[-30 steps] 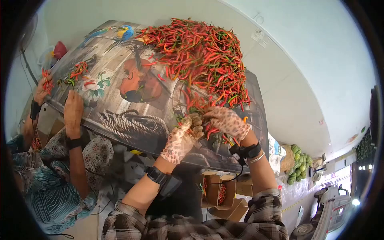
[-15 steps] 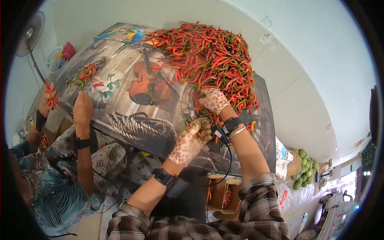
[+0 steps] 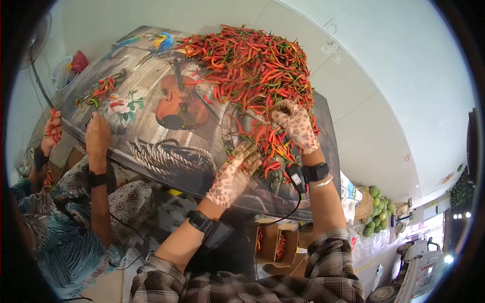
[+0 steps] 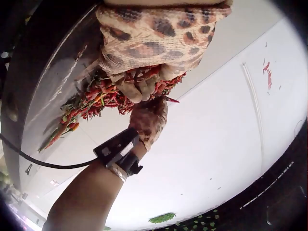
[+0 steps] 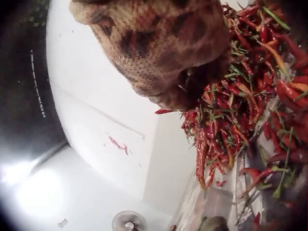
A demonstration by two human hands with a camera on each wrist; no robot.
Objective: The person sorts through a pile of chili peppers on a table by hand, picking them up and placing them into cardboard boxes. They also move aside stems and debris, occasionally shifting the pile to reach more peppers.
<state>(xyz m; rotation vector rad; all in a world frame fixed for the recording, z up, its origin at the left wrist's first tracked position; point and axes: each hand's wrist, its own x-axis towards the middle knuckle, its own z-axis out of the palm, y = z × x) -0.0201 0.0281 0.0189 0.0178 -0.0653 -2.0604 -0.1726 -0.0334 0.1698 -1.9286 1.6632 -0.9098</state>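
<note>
A big heap of red chili peppers, with some green and orange among them, covers the far right of the printed tabletop. My left hand, in a spotted glove, is near the table's front edge; its curled fingers hold a few red chilies, seen in the left wrist view. Over the near right side of the heap is my right hand, gloved alike, with fingers bent. A red chili tip pokes out from its fingertips; the rest is hidden. Loose chilies lie between both hands.
At the left, another person's hand grips a bunch of chilies, with their other hand at the table edge. A small chili pile lies before them. Cardboard boxes stand below the table. A black cable hangs from my right wrist.
My right hand left the spot beside my left hand, reached up into the heap, then shifted right along its near side. The left hand stays at about the same place, holding chilies.
</note>
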